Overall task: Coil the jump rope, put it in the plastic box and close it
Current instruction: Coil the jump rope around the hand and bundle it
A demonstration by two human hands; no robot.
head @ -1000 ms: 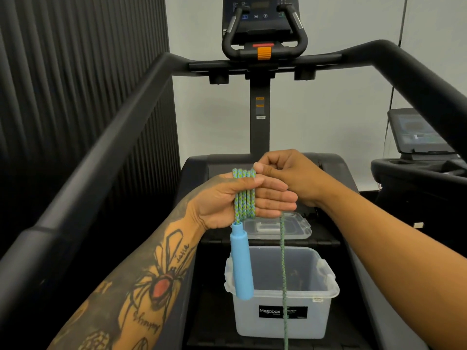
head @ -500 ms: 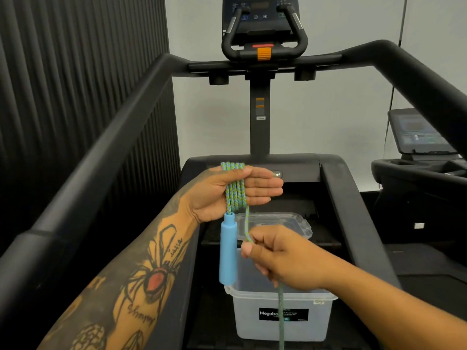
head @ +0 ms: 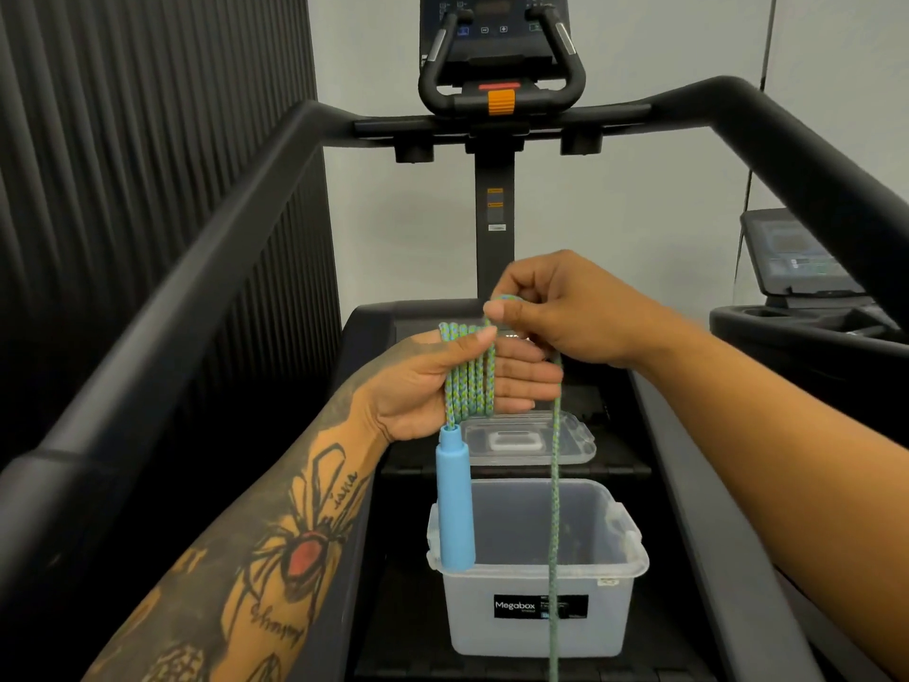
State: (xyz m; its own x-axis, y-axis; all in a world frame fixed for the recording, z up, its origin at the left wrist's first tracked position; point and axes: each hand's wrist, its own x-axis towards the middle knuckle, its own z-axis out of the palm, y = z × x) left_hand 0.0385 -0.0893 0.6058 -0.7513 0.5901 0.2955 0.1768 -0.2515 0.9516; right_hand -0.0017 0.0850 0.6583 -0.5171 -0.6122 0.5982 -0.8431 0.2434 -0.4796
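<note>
Fingers of the left hand (head: 442, 381) hold the coiled jump rope (head: 469, 381); the right hand (head: 556, 312) pinches its next loop above the open plastic box (head: 538, 627). Soft, light cord likely slips; the rigid blue handle (head: 455, 499) dangles.

A black treadmill (head: 497, 155) fills the view. Its console (head: 499, 36) sits at the top of the central post, with a looped grip bar around it and an orange clip (head: 501, 101) just under a red strip. Two warning labels (head: 495, 198) sit lower on the post. Black handrails (head: 196, 268) run from the console down both sides. Left of the treadmill stands a dark ribbed wall panel (head: 147, 140); behind it, a pale wall (head: 615, 214). To its right is what looks like a second machine's screen (head: 797, 255), blurred.
</note>
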